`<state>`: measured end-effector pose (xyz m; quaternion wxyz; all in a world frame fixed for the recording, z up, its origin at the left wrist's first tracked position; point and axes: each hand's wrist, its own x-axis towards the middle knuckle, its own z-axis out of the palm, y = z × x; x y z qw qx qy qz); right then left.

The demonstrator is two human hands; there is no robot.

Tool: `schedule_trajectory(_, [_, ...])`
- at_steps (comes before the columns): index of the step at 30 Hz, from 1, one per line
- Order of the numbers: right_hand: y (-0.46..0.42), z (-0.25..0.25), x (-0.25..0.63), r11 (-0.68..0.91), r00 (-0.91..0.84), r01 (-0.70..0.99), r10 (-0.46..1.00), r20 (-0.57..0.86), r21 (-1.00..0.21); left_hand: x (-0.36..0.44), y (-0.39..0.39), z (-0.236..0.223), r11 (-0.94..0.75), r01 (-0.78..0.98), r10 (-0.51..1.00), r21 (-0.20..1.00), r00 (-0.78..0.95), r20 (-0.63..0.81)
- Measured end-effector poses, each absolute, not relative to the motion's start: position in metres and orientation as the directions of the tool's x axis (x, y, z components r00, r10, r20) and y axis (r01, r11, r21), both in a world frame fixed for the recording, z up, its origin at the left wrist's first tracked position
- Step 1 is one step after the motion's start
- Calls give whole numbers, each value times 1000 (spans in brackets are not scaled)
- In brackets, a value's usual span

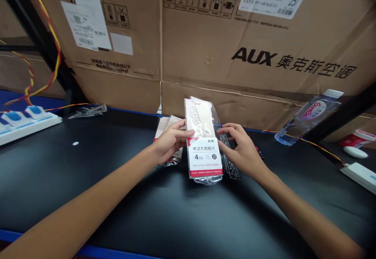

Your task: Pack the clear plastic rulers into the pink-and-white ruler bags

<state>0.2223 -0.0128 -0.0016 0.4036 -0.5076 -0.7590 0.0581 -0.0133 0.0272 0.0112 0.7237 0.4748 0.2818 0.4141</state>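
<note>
- Pinching the ruler-set packet [205, 157], the left hand [168, 146] had its fingers clamped on the left edge, thumb across the front.
- The packet stood at a tilt over the middle of the counter [164, 220], its printed front in plain view.
- The right hand [246, 149] was at the opposite edge, with a gap between thumb and forefinger; whether they gripped anything could not be told.
- Beside that edge lay a clear patterned strip [233, 169]; other packets [161, 129] sat behind the left hand.
- Good handling, I judged, called for a firm but light left pinch, since slick plastic might slide.
- The right fingers did best to support the packet level with the left thumb, so it would not twist.
- Care was due near the strip, which a careless fingertip might catch.
</note>
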Motion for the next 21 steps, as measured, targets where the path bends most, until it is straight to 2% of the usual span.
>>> schedule_trajectory(3, [-17, 2, 218, 559, -208, 695, 759, 617, -453, -14, 26, 14, 212, -311, 870, 926, 492, -34])
schedule_trajectory(5, [-20, 2, 215, 584, -235, 660, 758, 609, -473, -14, 26, 15, 205, -303, 872, 931, 489, -33])
schedule_trajectory(9, [-19, -4, 214, 507, -252, 555, 858, 448, -659, -15, 27, 13, 192, -310, 865, 931, 502, -11])
schedule_trajectory(13, [-14, -12, 215, 380, -232, 320, 920, 317, -868, -14, 28, 11, 194, -276, 866, 941, 498, -32])
schedule_trajectory(16, [-13, -12, 215, 357, -166, 201, 930, 327, -912, -14, 28, 11, 197, -264, 876, 944, 480, -49])
schedule_trajectory(21, [-13, -8, 213, 334, -113, 192, 942, 317, -923, -15, 29, 11, 196, -294, 877, 936, 479, -34])
